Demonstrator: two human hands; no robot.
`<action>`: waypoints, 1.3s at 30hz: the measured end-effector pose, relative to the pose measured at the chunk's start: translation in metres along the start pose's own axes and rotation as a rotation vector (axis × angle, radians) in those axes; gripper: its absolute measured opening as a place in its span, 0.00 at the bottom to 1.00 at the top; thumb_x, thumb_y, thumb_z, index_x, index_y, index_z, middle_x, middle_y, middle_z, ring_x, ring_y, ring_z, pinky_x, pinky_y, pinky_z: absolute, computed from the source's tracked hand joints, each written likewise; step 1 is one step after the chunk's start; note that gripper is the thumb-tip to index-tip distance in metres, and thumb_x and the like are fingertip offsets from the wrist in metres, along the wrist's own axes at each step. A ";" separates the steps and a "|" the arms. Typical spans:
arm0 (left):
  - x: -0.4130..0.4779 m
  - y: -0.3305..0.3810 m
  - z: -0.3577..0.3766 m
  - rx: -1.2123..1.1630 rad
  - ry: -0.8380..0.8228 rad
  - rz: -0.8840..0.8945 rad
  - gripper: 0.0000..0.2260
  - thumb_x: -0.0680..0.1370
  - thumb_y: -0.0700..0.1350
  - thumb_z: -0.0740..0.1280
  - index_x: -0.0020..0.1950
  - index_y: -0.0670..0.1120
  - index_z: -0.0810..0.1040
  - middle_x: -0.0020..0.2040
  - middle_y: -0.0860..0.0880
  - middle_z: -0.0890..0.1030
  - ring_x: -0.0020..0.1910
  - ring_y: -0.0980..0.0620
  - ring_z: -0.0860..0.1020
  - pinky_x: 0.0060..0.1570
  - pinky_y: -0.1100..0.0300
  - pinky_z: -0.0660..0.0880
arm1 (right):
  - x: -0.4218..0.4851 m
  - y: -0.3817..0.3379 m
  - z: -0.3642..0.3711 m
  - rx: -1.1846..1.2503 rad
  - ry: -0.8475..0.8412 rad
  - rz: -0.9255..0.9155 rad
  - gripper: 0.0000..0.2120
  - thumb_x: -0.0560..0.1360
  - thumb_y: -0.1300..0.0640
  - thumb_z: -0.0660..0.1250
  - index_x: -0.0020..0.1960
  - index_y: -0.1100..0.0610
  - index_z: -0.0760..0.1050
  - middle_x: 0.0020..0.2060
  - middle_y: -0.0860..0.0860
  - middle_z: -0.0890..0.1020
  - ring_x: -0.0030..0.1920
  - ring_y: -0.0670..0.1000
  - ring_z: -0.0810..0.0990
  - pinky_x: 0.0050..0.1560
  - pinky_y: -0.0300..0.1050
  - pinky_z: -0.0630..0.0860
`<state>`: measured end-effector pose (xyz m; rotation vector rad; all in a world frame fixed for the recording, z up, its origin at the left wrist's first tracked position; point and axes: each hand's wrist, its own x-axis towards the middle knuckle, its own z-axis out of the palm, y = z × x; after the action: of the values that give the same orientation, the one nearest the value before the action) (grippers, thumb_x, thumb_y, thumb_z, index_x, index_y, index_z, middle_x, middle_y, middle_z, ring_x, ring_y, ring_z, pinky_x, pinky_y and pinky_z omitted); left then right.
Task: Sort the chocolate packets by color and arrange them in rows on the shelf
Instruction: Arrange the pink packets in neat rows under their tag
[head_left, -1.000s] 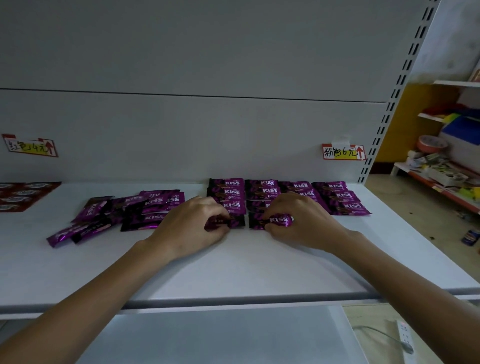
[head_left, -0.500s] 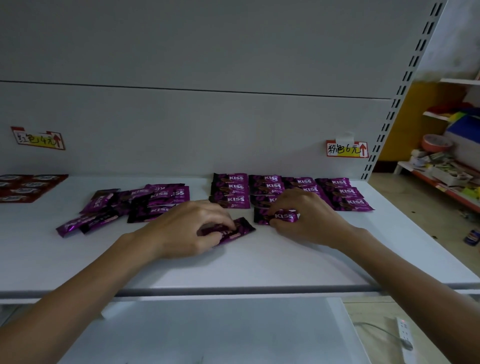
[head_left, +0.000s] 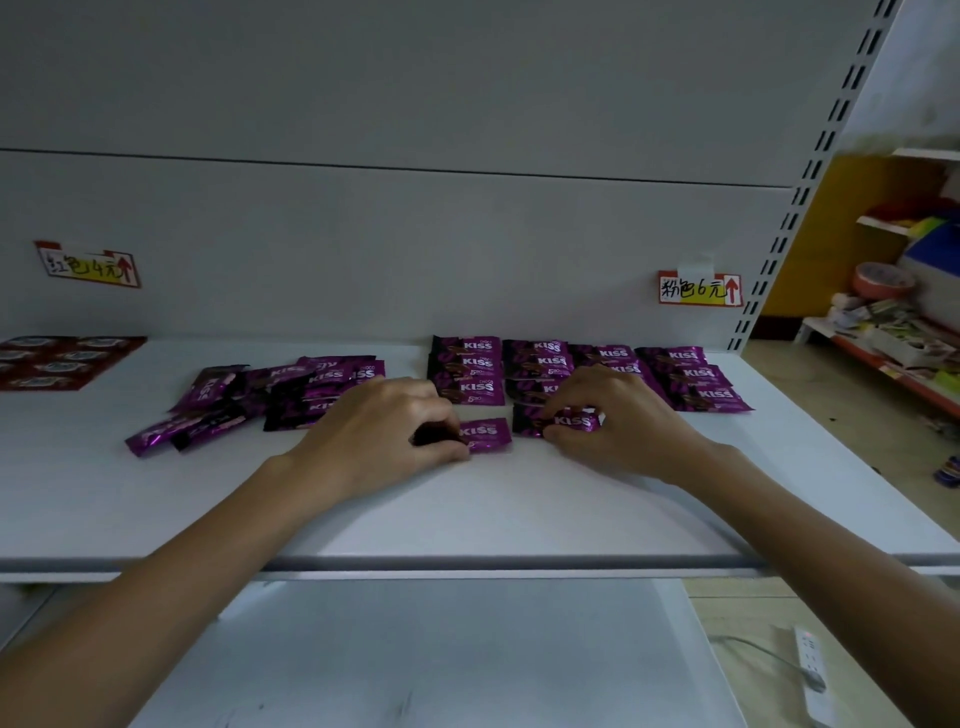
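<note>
Purple packet (head_left: 487, 434) lies flat on the shelf (head_left: 467, 514), just in front of the leftmost purple row (head_left: 467, 370). Our left grip (head_left: 382, 428) pinches its left end, fingers curled. Right grip (head_left: 621, 418) pinches a second packet (head_left: 574, 421) at the front of the next row. We judge each should slide back square, label up, edges just overlapping. Loose pile (head_left: 270, 397) lies to the left; red packets (head_left: 57, 358) far left.

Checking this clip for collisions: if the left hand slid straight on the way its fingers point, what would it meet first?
Probably the purple packet that the right hand pinches: the left hand, holding its own packet, points right along the shelf toward it across a narrow gap.
</note>
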<state>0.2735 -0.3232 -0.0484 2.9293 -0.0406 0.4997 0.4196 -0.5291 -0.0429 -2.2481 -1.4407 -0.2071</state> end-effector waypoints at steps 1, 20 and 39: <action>0.003 0.000 0.001 0.010 0.016 -0.009 0.25 0.68 0.68 0.53 0.46 0.54 0.81 0.43 0.56 0.79 0.42 0.56 0.76 0.45 0.59 0.71 | 0.000 0.000 0.000 -0.001 -0.001 0.003 0.08 0.71 0.53 0.70 0.49 0.52 0.82 0.46 0.46 0.81 0.49 0.47 0.75 0.52 0.46 0.74; 0.011 -0.011 0.000 -0.045 0.062 -0.071 0.19 0.72 0.65 0.60 0.55 0.55 0.77 0.50 0.59 0.75 0.47 0.59 0.74 0.43 0.62 0.68 | 0.015 -0.004 0.001 0.007 0.004 -0.005 0.08 0.72 0.55 0.69 0.50 0.54 0.81 0.48 0.47 0.81 0.49 0.43 0.73 0.51 0.37 0.69; -0.083 -0.084 -0.040 0.012 0.128 -0.263 0.13 0.72 0.54 0.70 0.53 0.50 0.80 0.48 0.57 0.77 0.48 0.58 0.73 0.43 0.74 0.63 | 0.116 -0.117 0.079 0.041 -0.177 -0.200 0.24 0.74 0.58 0.65 0.70 0.53 0.67 0.65 0.52 0.74 0.65 0.51 0.71 0.65 0.47 0.68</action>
<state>0.1865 -0.2339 -0.0524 2.8465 0.3592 0.6419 0.3579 -0.3575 -0.0356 -2.1338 -1.7479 -0.0413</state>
